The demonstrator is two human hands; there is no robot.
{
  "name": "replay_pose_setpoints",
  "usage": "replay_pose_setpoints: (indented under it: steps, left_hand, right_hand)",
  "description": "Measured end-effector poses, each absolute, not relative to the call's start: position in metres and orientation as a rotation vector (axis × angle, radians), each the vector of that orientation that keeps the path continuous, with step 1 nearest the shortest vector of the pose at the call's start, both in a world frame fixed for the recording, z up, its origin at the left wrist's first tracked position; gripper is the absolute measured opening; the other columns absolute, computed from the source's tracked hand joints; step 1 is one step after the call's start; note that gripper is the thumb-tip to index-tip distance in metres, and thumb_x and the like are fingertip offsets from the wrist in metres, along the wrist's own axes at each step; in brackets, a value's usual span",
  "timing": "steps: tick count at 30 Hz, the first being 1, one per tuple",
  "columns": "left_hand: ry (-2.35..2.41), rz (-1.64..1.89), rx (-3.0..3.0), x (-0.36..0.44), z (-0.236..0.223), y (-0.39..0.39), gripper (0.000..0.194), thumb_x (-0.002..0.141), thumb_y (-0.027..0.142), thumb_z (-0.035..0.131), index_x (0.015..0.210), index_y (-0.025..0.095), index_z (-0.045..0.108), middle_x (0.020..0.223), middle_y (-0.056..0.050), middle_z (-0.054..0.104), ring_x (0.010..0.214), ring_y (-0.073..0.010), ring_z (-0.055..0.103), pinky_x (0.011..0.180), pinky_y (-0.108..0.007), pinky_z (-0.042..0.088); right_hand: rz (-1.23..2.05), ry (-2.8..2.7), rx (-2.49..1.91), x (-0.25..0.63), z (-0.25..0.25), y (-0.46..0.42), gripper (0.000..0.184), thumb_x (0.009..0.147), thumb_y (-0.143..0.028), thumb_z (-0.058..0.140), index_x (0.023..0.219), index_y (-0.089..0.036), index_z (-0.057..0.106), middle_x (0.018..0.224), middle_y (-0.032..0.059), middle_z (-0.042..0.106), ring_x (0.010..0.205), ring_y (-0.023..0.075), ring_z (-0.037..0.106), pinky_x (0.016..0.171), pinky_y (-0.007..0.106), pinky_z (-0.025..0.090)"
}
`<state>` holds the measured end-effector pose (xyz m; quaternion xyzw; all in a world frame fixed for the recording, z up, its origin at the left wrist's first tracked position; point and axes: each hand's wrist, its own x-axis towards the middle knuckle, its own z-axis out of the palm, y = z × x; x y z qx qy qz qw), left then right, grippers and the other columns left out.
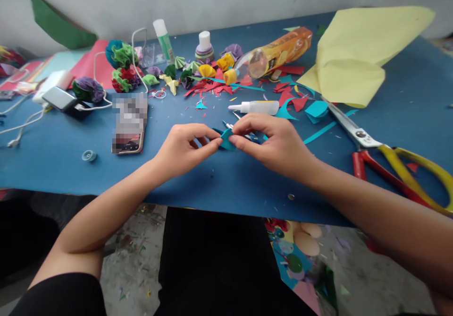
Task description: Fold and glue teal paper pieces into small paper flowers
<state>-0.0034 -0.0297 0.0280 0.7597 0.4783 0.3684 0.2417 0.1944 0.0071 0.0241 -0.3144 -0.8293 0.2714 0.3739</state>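
Observation:
Both hands meet over the middle of the blue table, pinching one small piece of turquoise paper [228,140]. My left hand [186,147] grips its left edge between thumb and forefinger. On the opposite edge, my right hand [272,139] has thumb and fingertips closed. The paper looks folded or curved, though the fingers cover part of it. Just behind the right fingers lies a white glue bottle [258,107] with a pointed nozzle. Some pens or slim tools, partly hidden, rest under the right hand.
Large scissors [364,139] with red and yellow handles lie right. Yellow paper [354,56], an orange-labelled bottle [283,54], red paper scraps [212,87], a glue stick [163,42] and paper flowers [122,54] spread along the back. A phone [129,124] and a power bank [62,98] with cables are left.

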Motion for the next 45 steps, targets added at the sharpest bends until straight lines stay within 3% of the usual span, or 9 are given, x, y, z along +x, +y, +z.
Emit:
replay_pose_setpoints:
  steps: [3, 8, 12, 20, 29, 45]
  left_hand:
    - [1.288, 1.008, 2.131, -0.003, 0.025, -0.029, 0.018, 0.082, 0.027, 0.066, 0.094, 0.015, 0.073, 0.081, -0.004, 0.073, 0.062, -0.0075, 0.062, 0.050, -0.013, 0.047]
    - [1.236, 1.095, 2.194, -0.003, 0.022, -0.028, 0.015, 0.085, 0.024, 0.064, 0.079, 0.016, 0.075, 0.076, -0.003, 0.072, 0.060, -0.0064, 0.061, 0.050, -0.013, 0.046]
    - [1.256, 1.204, 2.147, -0.002, 0.024, -0.029, 0.014, 0.084, 0.023, 0.064, 0.080, 0.015, 0.075, 0.075, -0.003, 0.072, 0.057, -0.0054, 0.059, 0.048, -0.013, 0.045]
    - [1.110, 1.086, 2.071, -0.006, 0.020, -0.025, 0.021, 0.088, 0.026, 0.061, 0.099, 0.015, 0.074, 0.089, -0.007, 0.070, 0.063, -0.0069, 0.062, 0.049, -0.014, 0.049]
    - [1.064, 1.122, 2.204, -0.006, 0.014, -0.022, 0.016, 0.086, 0.023, 0.063, 0.085, 0.012, 0.075, 0.075, -0.005, 0.071, 0.056, -0.0064, 0.058, 0.050, -0.015, 0.048]
    - [1.147, 1.245, 2.204, -0.003, 0.013, -0.024, 0.009, 0.076, 0.019, 0.074, 0.070, 0.014, 0.074, 0.066, -0.002, 0.073, 0.051, -0.0052, 0.058, 0.050, -0.013, 0.045]
  right_hand:
    - [0.549, -2.252, -0.753, 0.196, 0.021, 0.007, 0.007, 0.083, -0.020, 0.060, 0.078, -0.017, 0.064, 0.083, 0.0049, 0.068, 0.080, 0.0167, 0.063, 0.075, 0.030, 0.049]
    - [0.462, -2.336, -0.724, 0.196, 0.018, 0.007, 0.010, 0.085, -0.022, 0.058, 0.079, -0.017, 0.064, 0.085, 0.0066, 0.068, 0.082, 0.0185, 0.064, 0.077, 0.031, 0.049]
    - [0.433, -2.292, -0.715, 0.197, 0.020, 0.008, 0.009, 0.085, -0.021, 0.058, 0.081, -0.016, 0.064, 0.085, 0.0064, 0.068, 0.082, 0.0178, 0.064, 0.077, 0.030, 0.049]
    - [0.351, -2.268, -0.686, 0.199, 0.026, 0.011, 0.011, 0.089, -0.020, 0.054, 0.085, -0.017, 0.064, 0.090, 0.0058, 0.069, 0.087, 0.0172, 0.064, 0.080, 0.031, 0.049]
    - [0.203, -2.332, -0.610, 0.200, 0.021, 0.013, 0.012, 0.090, -0.020, 0.055, 0.086, -0.016, 0.066, 0.089, 0.0072, 0.068, 0.086, 0.0181, 0.064, 0.078, 0.031, 0.051]
    - [0.285, -2.331, -0.598, 0.197, 0.021, 0.006, 0.010, 0.087, -0.016, 0.058, 0.084, -0.012, 0.068, 0.086, 0.0086, 0.068, 0.082, 0.0181, 0.064, 0.074, 0.029, 0.050]
